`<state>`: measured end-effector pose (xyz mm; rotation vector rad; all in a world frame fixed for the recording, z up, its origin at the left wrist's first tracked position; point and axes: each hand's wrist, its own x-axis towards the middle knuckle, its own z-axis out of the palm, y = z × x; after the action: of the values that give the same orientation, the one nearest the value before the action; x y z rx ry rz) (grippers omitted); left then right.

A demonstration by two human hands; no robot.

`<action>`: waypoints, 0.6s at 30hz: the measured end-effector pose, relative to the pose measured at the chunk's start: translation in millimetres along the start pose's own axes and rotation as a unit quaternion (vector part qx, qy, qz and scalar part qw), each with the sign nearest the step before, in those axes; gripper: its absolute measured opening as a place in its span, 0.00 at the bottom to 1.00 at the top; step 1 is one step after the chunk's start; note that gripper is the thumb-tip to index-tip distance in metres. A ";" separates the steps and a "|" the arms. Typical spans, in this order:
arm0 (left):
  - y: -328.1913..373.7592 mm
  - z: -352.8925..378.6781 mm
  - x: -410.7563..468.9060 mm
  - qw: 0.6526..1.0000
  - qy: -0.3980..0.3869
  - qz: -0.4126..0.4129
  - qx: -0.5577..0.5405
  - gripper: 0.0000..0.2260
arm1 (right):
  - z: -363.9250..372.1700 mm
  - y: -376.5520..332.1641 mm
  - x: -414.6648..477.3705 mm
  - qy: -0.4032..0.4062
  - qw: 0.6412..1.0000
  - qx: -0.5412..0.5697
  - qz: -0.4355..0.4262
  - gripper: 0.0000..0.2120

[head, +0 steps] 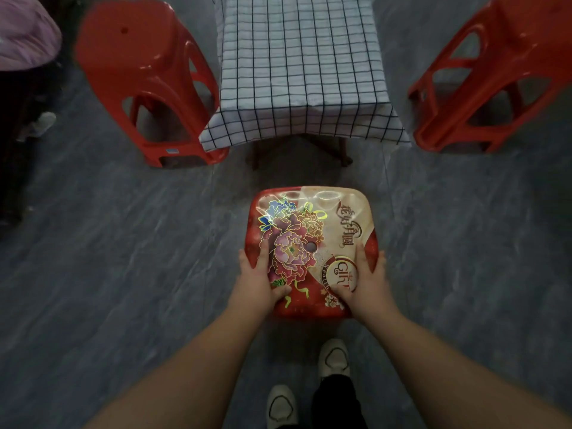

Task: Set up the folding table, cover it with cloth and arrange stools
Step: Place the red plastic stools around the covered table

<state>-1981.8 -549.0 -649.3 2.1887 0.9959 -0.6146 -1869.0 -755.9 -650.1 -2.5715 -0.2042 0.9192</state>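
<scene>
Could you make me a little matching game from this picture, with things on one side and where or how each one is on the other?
Things:
1 flowered stool
2 checked cloth
3 plain red stool
4 pale shoes

Places or states:
A draped over the table
B on the person's feet
C gripped by the left hand and right hand
D standing left of the table

Pairs: 1-C, 2-A, 3-D, 4-B
</scene>
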 end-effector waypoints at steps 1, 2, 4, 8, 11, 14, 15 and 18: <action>-3.9 4.6 -9.3 1.000 -0.003 0.002 0.006 0.54 | 4.7 5.4 -11.4 0.001 1.000 0.001 0.001 0.53; -8.5 9.2 -18.9 1.000 -0.010 0.000 0.011 0.54 | 9.6 11.2 -23.2 -0.001 1.000 0.000 0.004 0.53; -16.8 20.0 -37.6 1.000 -0.019 -0.004 0.014 0.53 | 18.3 22.6 -44.9 -0.008 1.000 -0.004 0.012 0.52; -32.8 45.2 -73.4 1.000 -0.021 -0.009 0.008 0.53 | 30.2 42.5 -77.0 -0.019 0.999 -0.006 0.028 0.52; -43.5 60.4 -92.0 1.000 -0.023 -0.016 -0.001 0.53 | 35.6 51.8 -93.5 -0.028 0.999 -0.013 0.034 0.53; -49.2 67.8 -104.4 0.999 -0.026 -0.024 0.001 0.53 | 41.0 58.6 -108.4 -0.031 0.999 -0.022 0.035 0.53; -50.1 69.2 -107.0 0.999 -0.025 -0.023 0.000 0.53 | 42.8 60.6 -112.1 -0.028 0.999 -0.024 0.032 0.52; -50.3 71.1 -112.4 1.000 -0.020 -0.016 0.007 0.53 | 46.1 64.3 -118.0 -0.024 0.999 -0.027 0.031 0.53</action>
<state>-2099.3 -628.9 -644.3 2.1676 1.0105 -0.6802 -1989.2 -831.0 -641.3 -2.6202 -0.1655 1.0114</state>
